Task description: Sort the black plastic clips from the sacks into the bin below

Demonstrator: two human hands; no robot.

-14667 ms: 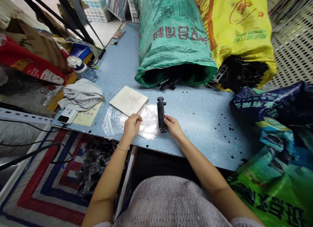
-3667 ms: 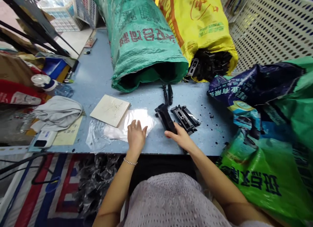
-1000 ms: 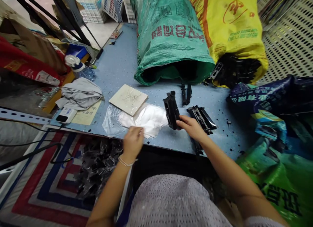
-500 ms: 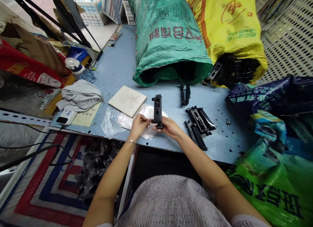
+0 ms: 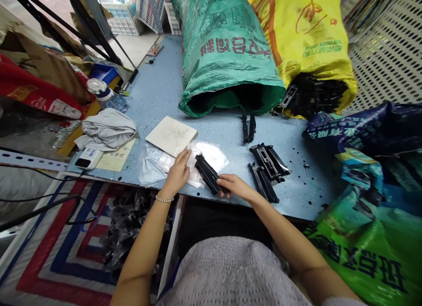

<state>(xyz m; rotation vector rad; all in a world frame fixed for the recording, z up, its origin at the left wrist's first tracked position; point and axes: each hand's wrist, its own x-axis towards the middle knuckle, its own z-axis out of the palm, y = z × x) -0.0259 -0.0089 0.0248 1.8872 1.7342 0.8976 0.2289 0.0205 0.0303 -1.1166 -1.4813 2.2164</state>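
Left hand point(image 5: 178, 174): open, flat on the clear plastic bags point(image 5: 154, 163).
Right hand point(image 5: 234, 186): gripping the black plastic part point(image 5: 207, 178), which lies tilted at the counter point(image 5: 158, 95) front edge.
Risk: part could likely slip off the edge; bags may slide.
Green sack point(image 5: 227, 55): mouth dark, contents unclear.
Yellow sack point(image 5: 306, 46): black parts spilling out.

Bright, even light; sharp centre, wide-angle bending at edges.
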